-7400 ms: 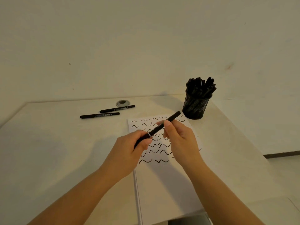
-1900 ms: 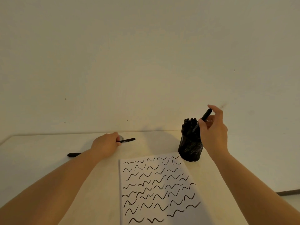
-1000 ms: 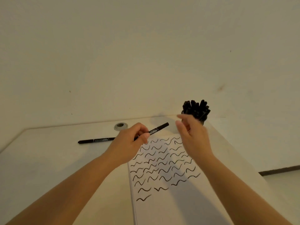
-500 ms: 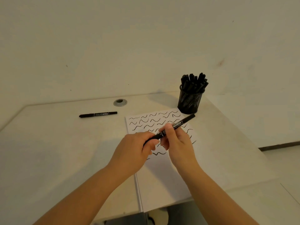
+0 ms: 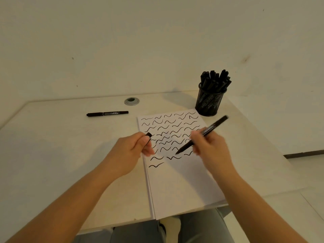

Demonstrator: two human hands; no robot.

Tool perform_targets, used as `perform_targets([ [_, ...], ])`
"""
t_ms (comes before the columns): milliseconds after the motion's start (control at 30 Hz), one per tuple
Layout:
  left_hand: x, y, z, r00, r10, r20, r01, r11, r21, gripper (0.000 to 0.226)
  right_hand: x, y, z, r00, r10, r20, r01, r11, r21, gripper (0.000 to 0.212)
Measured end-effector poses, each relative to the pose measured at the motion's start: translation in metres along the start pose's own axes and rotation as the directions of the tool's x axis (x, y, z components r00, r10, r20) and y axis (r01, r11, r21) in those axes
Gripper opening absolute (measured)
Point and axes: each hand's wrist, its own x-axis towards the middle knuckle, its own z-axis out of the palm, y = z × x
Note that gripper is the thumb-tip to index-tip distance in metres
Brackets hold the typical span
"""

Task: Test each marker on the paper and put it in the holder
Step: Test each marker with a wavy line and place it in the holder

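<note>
black plastic marks the change: half a second ago both hands closed on one capped black felt-tip marker (image 5: 201, 135) above the sheet, and now the two have come apart. the left hand (image 5: 130, 151) pinches the small black cylindrical cap (image 5: 148, 135) between thumb and curled fingers, at the left edge of the white paper pad (image 5: 182, 181). the right hand (image 5: 209, 151), blurred, grips the uncapped marker in a writing hold, fingers curled round its barrel, tip angled down and left just over the lowest rows of strokes; whether the tip touches the sheet cannot be told. the barrel carries a pale printed label, too smeared to read.

the pad is smooth and matte, a stack with a visible left edge, its upper half covered in rows of short black wavy lines. it lies on the pale, flat wooden-looking desk (image 5: 52, 146), near edge overhanging slightly. a second slim black marker (image 5: 107, 113) lies capped on the desk, well left of the pad, with a light label whose writing is illegible. the round black wire-mesh holder (image 5: 209, 102) stands just beyond the pad's far right corner, packed with upright black markers. a round grey cable grommet (image 5: 131, 101) sits near the desk's back edge.
</note>
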Motion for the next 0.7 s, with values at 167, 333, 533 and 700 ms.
perform_targets([
  [167, 0.004, -0.012, 0.012, 0.99, 0.1, 0.098, -0.123, 0.954, 0.273, 0.018, -0.018, 0.012, 0.005, 0.976, -0.035, 0.213, 0.032, 0.999, 0.016, 0.013],
  [333, 0.003, -0.017, 0.014, 0.991, 0.108, 0.079, -0.122, 0.971, 0.204, 0.019, -0.021, 0.013, 0.002, 0.957, -0.063, 0.283, 0.084, 0.995, -0.062, 0.017],
  [533, 0.003, -0.018, 0.014, 0.992, 0.101, 0.08, -0.115, 0.976, 0.187, 0.019, -0.024, 0.015, 0.006, 0.954, -0.078, 0.288, 0.13, 0.978, -0.164, 0.022],
  [700, 0.003, -0.02, 0.014, 0.992, 0.094, 0.083, -0.106, 0.981, 0.163, 0.017, -0.022, 0.019, 0.002, 0.98, -0.084, 0.181, 0.119, 0.973, -0.197, 0.016],
])
